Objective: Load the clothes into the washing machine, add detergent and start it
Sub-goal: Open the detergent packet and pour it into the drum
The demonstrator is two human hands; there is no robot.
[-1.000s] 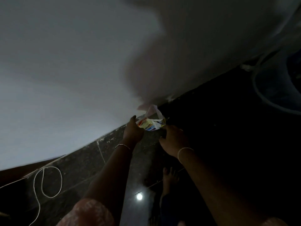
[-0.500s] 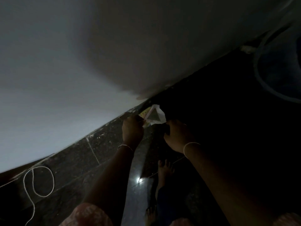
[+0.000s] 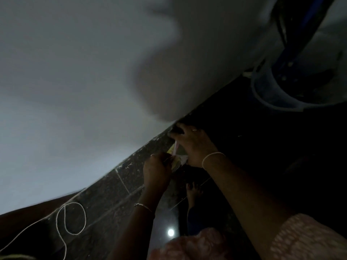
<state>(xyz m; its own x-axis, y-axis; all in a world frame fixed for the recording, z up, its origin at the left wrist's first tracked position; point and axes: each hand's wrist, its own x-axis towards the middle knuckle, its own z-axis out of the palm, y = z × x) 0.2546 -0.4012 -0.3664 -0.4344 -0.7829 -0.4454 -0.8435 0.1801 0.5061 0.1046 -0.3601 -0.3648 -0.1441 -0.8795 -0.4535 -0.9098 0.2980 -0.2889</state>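
I log: pale grey plastered wall [image 3: 65, 91], dim; dark speckled stone floor tiles [image 3: 112, 184], pale grout lines; round white light glint [image 3: 170, 232] on them; looped thin white cord [image 3: 85, 218]; blue round plastic tub [image 3: 266, 94], upper right.

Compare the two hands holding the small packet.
The right hand sits higher in the frame and holds the upper end of the packet; the left hand sits lower and grips its bottom part. The right wrist wears a pale band, the left wrist a thinner bracelet. Both hands hold the same packet.
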